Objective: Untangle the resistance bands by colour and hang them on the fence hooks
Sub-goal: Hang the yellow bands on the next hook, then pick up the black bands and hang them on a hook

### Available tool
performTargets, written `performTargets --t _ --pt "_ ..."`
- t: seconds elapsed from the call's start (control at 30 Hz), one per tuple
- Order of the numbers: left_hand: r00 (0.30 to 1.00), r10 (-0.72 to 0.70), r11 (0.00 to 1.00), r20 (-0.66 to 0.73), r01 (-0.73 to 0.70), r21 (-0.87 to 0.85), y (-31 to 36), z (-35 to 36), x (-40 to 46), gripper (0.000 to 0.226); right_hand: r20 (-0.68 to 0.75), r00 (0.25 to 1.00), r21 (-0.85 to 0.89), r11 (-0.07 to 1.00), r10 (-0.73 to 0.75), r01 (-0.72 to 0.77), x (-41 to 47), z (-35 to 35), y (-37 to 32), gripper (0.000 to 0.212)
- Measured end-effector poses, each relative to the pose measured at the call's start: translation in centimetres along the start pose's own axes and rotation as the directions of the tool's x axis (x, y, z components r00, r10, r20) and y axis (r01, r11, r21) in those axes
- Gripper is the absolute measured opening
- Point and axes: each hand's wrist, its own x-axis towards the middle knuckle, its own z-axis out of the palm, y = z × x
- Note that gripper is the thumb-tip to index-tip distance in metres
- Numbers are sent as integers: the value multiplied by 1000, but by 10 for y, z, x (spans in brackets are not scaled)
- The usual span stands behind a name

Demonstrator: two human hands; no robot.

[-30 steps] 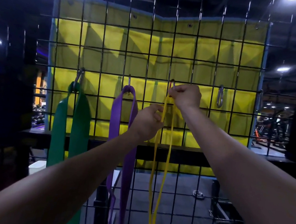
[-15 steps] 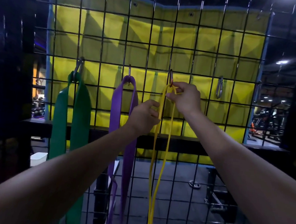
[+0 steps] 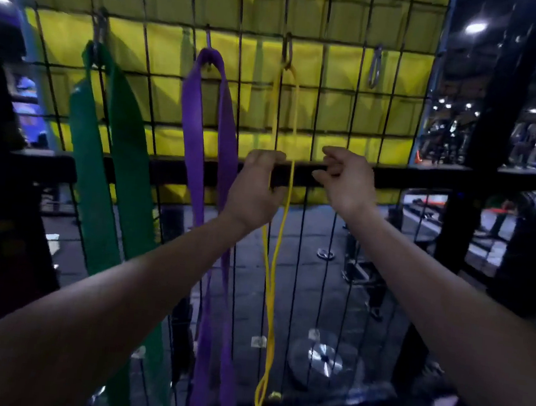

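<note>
A thin yellow band [image 3: 270, 302] hangs from a metal hook [image 3: 287, 52] on the black wire fence [image 3: 318, 109], its two strands trailing down to the floor. My left hand [image 3: 257, 185] is curled around one strand at mid height; the other strand runs just right of its fingers. Beside it, my right hand [image 3: 345, 178] is free of the band, fingers loosely bent and holding nothing. A wide purple band [image 3: 224, 132] hangs from the hook to the left, and a wide green band [image 3: 113, 153] hangs from the leftmost hook.
An empty hook [image 3: 375, 67] is on the fence right of the yellow band. A yellow padded mat [image 3: 390, 123] hangs behind the mesh. A black rail [image 3: 428, 175] crosses at hand height. A weight plate [image 3: 323, 357] lies on the floor beyond the fence.
My right hand let go of the yellow band's top at the hook and dropped. My left hand slid down the band. The view tilted downward.
</note>
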Motion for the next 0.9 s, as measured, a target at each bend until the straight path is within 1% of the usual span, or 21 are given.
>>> performTargets --t 0.13,0.2,0.3,0.37,0.43,0.47,0.53,0.6,0.63,0.67,0.73,0.83,0.9 --pt "985 -25 996 173 40 -80 1 39 -43 48 49 990 -83 989 131 -126 -54 -2 44 46" --pt "958 -56 993 280 82 -82 2 61 -68 48 49 979 -98 976 200 -195 -85 -7 65 44" --pt "912 -100 989 398 133 -58 5 100 -104 49 30 957 -135 950 287 -281 -128 -20 100 43" --pt "872 -123 983 475 172 -62 11 129 -129 48 35 939 -184 926 342 -330 -155 -32 127 42" --pt "809 -152 963 567 251 -100 20 159 -153 45 52 910 -249 888 411 -387 -184 -48 153 39" --pt "772 -157 952 616 284 -113 24 175 -166 42 39 892 -271 864 451 -425 -199 -58 166 38" --pt "690 -134 953 712 287 -100 33 215 -192 39 -19 842 -278 806 540 -523 -231 -81 192 34" --pt "618 -110 961 779 267 -76 43 256 -219 41 -59 784 -311 735 618 -602 -266 -104 223 30" --pt "577 -114 957 808 283 -67 51 275 -233 42 -75 748 -327 692 660 -644 -284 -116 238 30" --pt "537 -118 949 835 309 -64 60 293 -248 42 -92 712 -321 656 696 -683 -304 -128 255 31" --pt "478 -96 944 873 322 -73 78 329 -279 42 -133 637 -305 581 759 -755 -345 -152 286 36" --pt "338 -37 950 940 303 -72 98 379 -331 47 -202 480 -291 416 854 -862 -411 -185 321 43" --pt "263 -11 957 965 282 -66 104 408 -368 47 -255 351 -247 290 901 -925 -457 -201 338 46"
